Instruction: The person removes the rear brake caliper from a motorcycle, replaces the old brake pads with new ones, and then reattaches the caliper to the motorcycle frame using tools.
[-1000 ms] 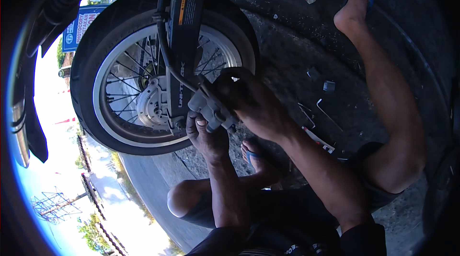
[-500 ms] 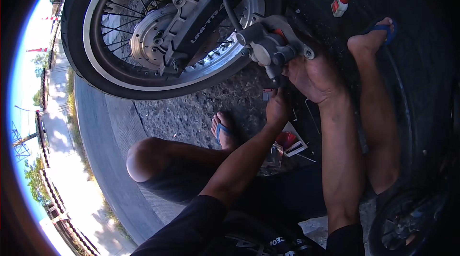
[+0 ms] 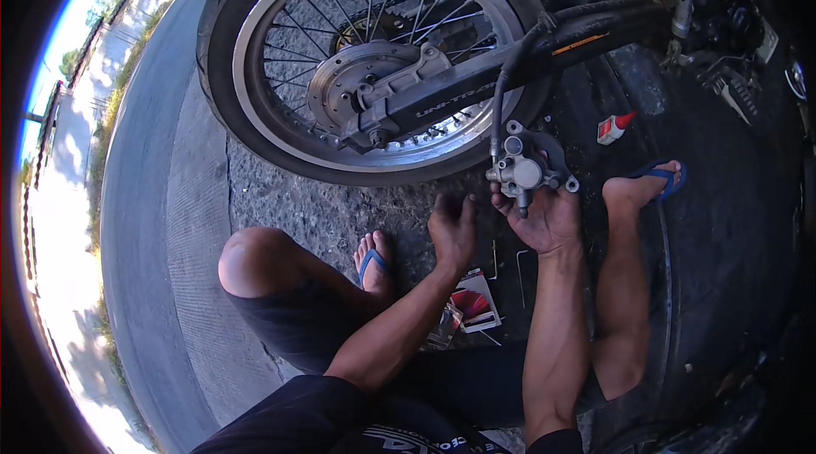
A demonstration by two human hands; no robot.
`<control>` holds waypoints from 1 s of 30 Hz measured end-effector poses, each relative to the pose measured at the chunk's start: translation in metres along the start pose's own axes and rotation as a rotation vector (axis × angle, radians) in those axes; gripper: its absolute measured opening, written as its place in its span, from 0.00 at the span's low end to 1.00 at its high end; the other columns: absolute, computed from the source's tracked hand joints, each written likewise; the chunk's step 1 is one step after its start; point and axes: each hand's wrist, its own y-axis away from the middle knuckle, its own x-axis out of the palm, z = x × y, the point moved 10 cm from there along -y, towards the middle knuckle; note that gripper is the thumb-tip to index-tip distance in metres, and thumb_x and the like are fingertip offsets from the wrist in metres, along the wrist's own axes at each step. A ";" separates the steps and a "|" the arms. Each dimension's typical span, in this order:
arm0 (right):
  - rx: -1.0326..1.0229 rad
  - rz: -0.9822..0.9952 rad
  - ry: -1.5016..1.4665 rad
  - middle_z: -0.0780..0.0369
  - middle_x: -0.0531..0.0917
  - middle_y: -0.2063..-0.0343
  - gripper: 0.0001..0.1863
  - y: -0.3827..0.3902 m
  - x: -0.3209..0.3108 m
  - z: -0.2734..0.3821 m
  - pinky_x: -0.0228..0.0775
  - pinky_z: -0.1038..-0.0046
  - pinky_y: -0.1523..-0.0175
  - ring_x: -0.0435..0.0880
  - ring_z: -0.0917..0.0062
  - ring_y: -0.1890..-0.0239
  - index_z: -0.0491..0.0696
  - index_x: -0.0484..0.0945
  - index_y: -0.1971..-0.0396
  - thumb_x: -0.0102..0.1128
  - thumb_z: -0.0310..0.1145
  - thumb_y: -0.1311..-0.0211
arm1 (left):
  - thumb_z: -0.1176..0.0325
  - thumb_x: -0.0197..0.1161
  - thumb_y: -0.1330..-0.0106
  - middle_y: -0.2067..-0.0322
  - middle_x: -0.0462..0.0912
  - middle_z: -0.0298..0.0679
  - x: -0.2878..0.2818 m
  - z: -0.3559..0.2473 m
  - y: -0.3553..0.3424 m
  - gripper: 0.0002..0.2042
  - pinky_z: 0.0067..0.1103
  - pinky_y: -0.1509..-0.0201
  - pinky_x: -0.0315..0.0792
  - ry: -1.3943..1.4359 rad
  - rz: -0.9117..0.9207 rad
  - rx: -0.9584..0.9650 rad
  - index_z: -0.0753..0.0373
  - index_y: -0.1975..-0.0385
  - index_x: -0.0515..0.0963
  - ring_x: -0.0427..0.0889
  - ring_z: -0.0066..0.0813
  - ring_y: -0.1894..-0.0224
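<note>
A grey brake caliper (image 3: 525,172) hangs on its black hose beside the rear wheel of a motorcycle. My right hand (image 3: 548,220) holds it from below, palm up, with fingers wrapped behind it. The caliper's short dark-tipped bleed nipple (image 3: 524,204) points down toward my palm. To the left of the caliper and apart from it, my left hand (image 3: 453,231) hovers over the ground. Its fingers are curled and the thumb stands apart, with nothing visible between them. The brake disc (image 3: 327,95) sits on the wheel hub, behind the swingarm (image 3: 459,101).
The spoked wheel's tyre (image 3: 223,105) fills the upper left. A white bottle with a red cap (image 3: 614,127) lies to the right. Hex keys (image 3: 521,271) and an opened package (image 3: 476,301) rest on the ground between my legs. My sandalled feet flank the work.
My left hand has come away from the caliper's underside, down and left. The right hand has turned the caliper and holds it lower. The view has shifted, showing more of the motorcycle.
</note>
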 end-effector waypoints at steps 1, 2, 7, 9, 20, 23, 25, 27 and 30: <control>0.000 0.027 0.007 0.52 0.83 0.46 0.32 -0.001 0.002 -0.001 0.81 0.57 0.47 0.86 0.57 0.52 0.47 0.72 0.34 0.56 0.53 0.29 | 0.68 0.64 0.27 0.61 0.88 0.45 -0.012 -0.019 0.006 0.09 0.25 0.54 0.79 0.296 -0.020 -0.015 0.69 0.57 0.76 0.88 0.30 0.59; -0.005 0.053 0.012 0.52 0.83 0.46 0.32 -0.003 0.004 -0.002 0.81 0.57 0.47 0.86 0.57 0.52 0.47 0.72 0.34 0.57 0.54 0.30 | 0.71 0.63 0.27 0.60 0.87 0.43 -0.023 -0.051 0.010 0.08 0.23 0.53 0.78 0.367 -0.011 0.109 0.68 0.57 0.76 0.86 0.27 0.59; -0.022 0.013 0.080 0.56 0.83 0.46 0.32 -0.002 0.012 -0.004 0.80 0.58 0.46 0.84 0.61 0.47 0.49 0.73 0.36 0.59 0.55 0.31 | 0.76 0.62 0.26 0.56 0.85 0.46 -0.037 -0.152 0.036 0.07 0.26 0.49 0.80 0.497 0.130 0.469 0.68 0.54 0.72 0.86 0.30 0.56; -0.067 -0.050 0.120 0.57 0.83 0.45 0.30 0.001 0.014 0.000 0.79 0.58 0.44 0.83 0.64 0.46 0.49 0.74 0.36 0.58 0.54 0.30 | 0.76 0.62 0.26 0.55 0.85 0.47 -0.025 -0.156 0.035 0.08 0.28 0.48 0.80 0.536 0.195 0.423 0.68 0.54 0.71 0.86 0.31 0.55; -0.330 -0.047 0.453 0.61 0.76 0.37 0.28 0.031 0.060 0.001 0.67 0.62 0.31 0.75 0.74 0.36 0.45 0.67 0.30 0.44 0.47 0.21 | 0.72 0.62 0.25 0.58 0.84 0.41 -0.032 -0.145 0.017 0.06 0.28 0.51 0.82 0.780 0.253 0.196 0.62 0.54 0.74 0.86 0.31 0.56; -0.318 0.035 0.437 0.59 0.75 0.37 0.27 0.041 0.070 -0.001 0.67 0.61 0.31 0.74 0.72 0.35 0.44 0.67 0.30 0.47 0.42 0.22 | 0.72 0.62 0.26 0.59 0.83 0.39 -0.041 -0.163 0.021 0.05 0.26 0.52 0.82 0.737 0.246 0.203 0.63 0.56 0.74 0.84 0.28 0.57; -0.296 0.056 0.456 0.58 0.77 0.39 0.25 0.045 0.072 -0.002 0.68 0.60 0.32 0.75 0.70 0.36 0.43 0.68 0.32 0.49 0.38 0.23 | 0.73 0.63 0.26 0.60 0.83 0.39 -0.052 -0.193 0.032 0.06 0.25 0.51 0.81 0.537 0.203 0.420 0.65 0.56 0.74 0.84 0.27 0.57; -0.283 0.072 0.429 0.57 0.79 0.42 0.23 0.048 0.072 -0.001 0.68 0.59 0.33 0.77 0.69 0.38 0.41 0.70 0.35 0.51 0.35 0.24 | 0.74 0.62 0.26 0.61 0.84 0.41 -0.054 -0.215 0.044 0.06 0.25 0.50 0.80 0.455 0.214 0.533 0.68 0.58 0.72 0.83 0.25 0.59; -0.182 -0.066 0.605 0.57 0.77 0.40 0.25 0.046 0.057 -0.005 0.68 0.65 0.33 0.76 0.72 0.38 0.39 0.69 0.34 0.52 0.36 0.24 | 0.80 0.60 0.27 0.59 0.86 0.43 -0.044 -0.227 0.038 0.07 0.25 0.47 0.79 0.307 0.359 0.485 0.69 0.54 0.72 0.84 0.26 0.55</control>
